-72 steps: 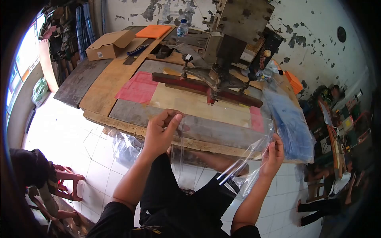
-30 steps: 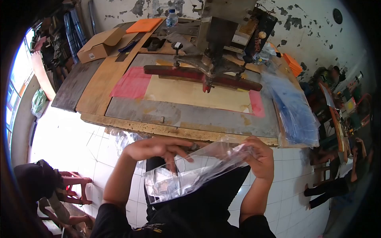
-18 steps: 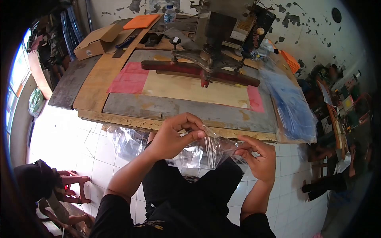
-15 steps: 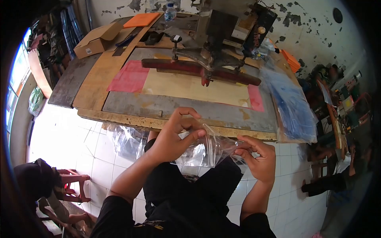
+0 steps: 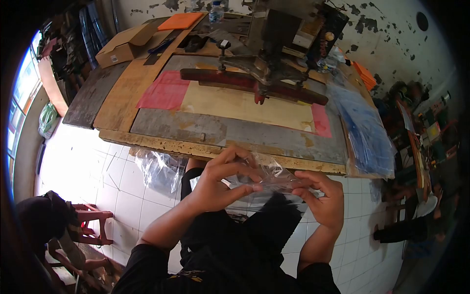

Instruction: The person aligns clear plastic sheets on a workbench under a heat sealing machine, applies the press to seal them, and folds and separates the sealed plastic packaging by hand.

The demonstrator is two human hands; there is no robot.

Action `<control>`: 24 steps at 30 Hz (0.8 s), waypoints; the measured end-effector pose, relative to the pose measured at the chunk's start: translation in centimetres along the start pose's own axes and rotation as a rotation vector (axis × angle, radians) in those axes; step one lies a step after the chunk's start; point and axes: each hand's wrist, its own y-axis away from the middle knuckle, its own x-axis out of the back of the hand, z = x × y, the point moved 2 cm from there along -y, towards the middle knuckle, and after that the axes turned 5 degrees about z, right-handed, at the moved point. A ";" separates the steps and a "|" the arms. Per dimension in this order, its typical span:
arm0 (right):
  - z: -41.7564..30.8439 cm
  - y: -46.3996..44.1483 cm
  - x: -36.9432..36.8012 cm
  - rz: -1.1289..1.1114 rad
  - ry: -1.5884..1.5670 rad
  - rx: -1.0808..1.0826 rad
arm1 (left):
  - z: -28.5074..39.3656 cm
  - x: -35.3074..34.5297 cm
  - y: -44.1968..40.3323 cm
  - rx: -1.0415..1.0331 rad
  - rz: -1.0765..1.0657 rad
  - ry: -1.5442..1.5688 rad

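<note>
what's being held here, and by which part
Clear film, pinched at its right end by the right hand; the left hand touches its folds, grip unclear.

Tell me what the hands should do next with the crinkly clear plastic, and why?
Maybe the left hand and right hand should gently spread the clear plastic apart. Both hands have hold of it, and it looks bunched and creased between them, so spreading it might smooth it out.

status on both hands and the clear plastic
Left hand: pinching clear plastic. Right hand: pinching its other side. Plastic held above lap, near table edge. Nothing visibly in the way.
</note>
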 end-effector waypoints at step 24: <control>5.4 5.4 -1.5 0.382 0.352 0.166 | -3.1 5.3 -0.1 0.230 0.485 0.213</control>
